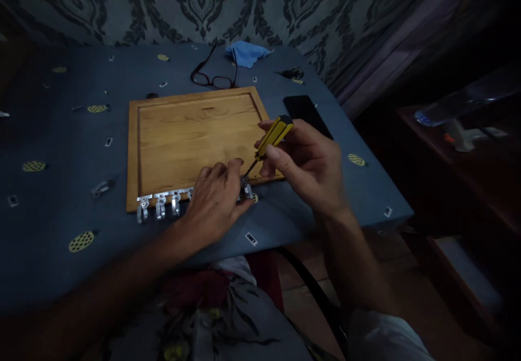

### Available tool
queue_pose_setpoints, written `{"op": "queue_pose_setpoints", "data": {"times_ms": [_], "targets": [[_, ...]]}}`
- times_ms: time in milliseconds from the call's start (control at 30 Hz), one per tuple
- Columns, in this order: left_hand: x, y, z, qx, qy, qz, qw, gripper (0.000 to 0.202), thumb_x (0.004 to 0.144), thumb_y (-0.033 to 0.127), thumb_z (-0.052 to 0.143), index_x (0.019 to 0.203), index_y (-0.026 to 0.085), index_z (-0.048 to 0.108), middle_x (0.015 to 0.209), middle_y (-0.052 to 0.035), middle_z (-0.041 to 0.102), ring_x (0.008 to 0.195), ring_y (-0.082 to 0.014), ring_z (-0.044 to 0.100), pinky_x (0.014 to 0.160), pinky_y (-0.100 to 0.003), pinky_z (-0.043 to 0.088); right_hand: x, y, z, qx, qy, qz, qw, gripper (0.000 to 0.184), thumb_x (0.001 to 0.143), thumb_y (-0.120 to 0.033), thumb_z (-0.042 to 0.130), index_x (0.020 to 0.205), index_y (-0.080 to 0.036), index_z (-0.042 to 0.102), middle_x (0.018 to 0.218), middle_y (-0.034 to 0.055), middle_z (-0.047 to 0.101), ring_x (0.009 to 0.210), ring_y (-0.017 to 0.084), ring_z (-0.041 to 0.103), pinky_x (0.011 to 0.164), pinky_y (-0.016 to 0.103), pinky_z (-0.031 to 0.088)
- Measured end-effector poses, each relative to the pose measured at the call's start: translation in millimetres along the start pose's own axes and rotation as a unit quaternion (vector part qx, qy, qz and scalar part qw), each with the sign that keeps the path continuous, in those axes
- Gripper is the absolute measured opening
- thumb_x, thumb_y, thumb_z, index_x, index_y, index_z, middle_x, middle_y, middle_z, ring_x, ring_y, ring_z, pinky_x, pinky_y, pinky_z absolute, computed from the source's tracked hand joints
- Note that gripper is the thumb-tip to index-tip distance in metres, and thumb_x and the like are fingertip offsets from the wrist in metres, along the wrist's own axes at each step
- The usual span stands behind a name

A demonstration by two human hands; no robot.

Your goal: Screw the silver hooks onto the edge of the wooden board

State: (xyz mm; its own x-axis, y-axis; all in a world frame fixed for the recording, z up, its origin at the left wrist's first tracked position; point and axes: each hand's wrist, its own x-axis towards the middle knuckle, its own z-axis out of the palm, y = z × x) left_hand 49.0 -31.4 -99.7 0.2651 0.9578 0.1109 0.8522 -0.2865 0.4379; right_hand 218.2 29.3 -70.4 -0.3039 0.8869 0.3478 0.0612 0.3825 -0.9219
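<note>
A framed wooden board [199,133] lies flat on the table. Along its near edge runs a row of silver metal clips [160,206], the ones on the left standing out over the rim. My left hand [215,198] rests across that edge, thumb and fingers closed around another metal clip [246,189] toward the right end. In my right hand [311,163] is a yellow-and-black screwdriver [274,137], gripped by its handle and tilted. Its shaft points down to that clip; the tip is too small to make out.
Eyeglasses [214,78] and a blue cloth [247,54] lie behind the board. A black phone [308,114] sits at the right, with a small dark object [293,73] beyond it. A loose metal clip [102,188] is on the tablecloth at left. The table's right edge [372,163] slants toward me.
</note>
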Motion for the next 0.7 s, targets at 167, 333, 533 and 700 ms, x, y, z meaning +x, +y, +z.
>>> {"op": "queue_pose_setpoints", "data": {"times_ms": [167, 333, 533, 700], "targets": [[0.0, -0.1, 0.6, 0.007, 0.003, 0.001, 1.0, 0.058, 0.089, 0.025, 0.078, 0.134, 0.018, 0.042, 0.122, -0.0131, 0.073, 0.12, -0.0355, 0.067, 0.099, -0.048, 0.051, 1.9, -5.0, -0.7, 0.005, -0.008, 0.017, 1.0, 0.039, 0.078, -0.055, 0.09, 0.087, -0.023, 0.07, 0.083, -0.0027, 0.068, 0.055, 0.009, 0.062, 0.048, 0.023, 0.057], [0.5, -0.4, 0.2, 0.001, 0.003, 0.0, 1.0, 0.057, 0.089, 0.024, 0.079, 0.132, 0.018, 0.042, 0.124, -0.0128, 0.073, 0.122, -0.0349, 0.067, 0.1, -0.048, 0.05, 4.6, -1.0, 5.2, 0.023, 0.013, 0.017, 1.0, 0.042, 0.073, -0.049, 0.095, 0.081, -0.024, 0.062, 0.081, -0.0035, 0.071, 0.053, 0.009, 0.059, 0.045, 0.023, 0.052], [-0.1, -0.2, 0.1, 0.002, 0.004, 0.001, 1.0, 0.056, 0.089, 0.024, 0.078, 0.131, 0.018, 0.042, 0.12, -0.0125, 0.073, 0.118, -0.0347, 0.068, 0.098, -0.048, 0.051, 8.0, -4.5, -3.3, 0.011, -0.05, 0.015, 0.999, 0.035, 0.085, -0.052, 0.084, 0.107, -0.026, 0.075, 0.086, -0.0015, 0.072, 0.057, 0.011, 0.064, 0.053, 0.028, 0.057], [-0.5, -1.1, 1.9, -0.001, 0.016, 0.007, 1.0, 0.057, 0.089, 0.024, 0.078, 0.133, 0.02, 0.042, 0.122, -0.0112, 0.073, 0.119, -0.0337, 0.068, 0.1, -0.048, 0.05, 4.6, 3.6, 6.0, -0.041, 0.009, -0.013, 0.999, 0.032, 0.081, -0.051, 0.088, 0.084, -0.025, 0.07, 0.074, -0.0028, 0.062, 0.056, 0.012, 0.059, 0.049, 0.029, 0.051]]}}
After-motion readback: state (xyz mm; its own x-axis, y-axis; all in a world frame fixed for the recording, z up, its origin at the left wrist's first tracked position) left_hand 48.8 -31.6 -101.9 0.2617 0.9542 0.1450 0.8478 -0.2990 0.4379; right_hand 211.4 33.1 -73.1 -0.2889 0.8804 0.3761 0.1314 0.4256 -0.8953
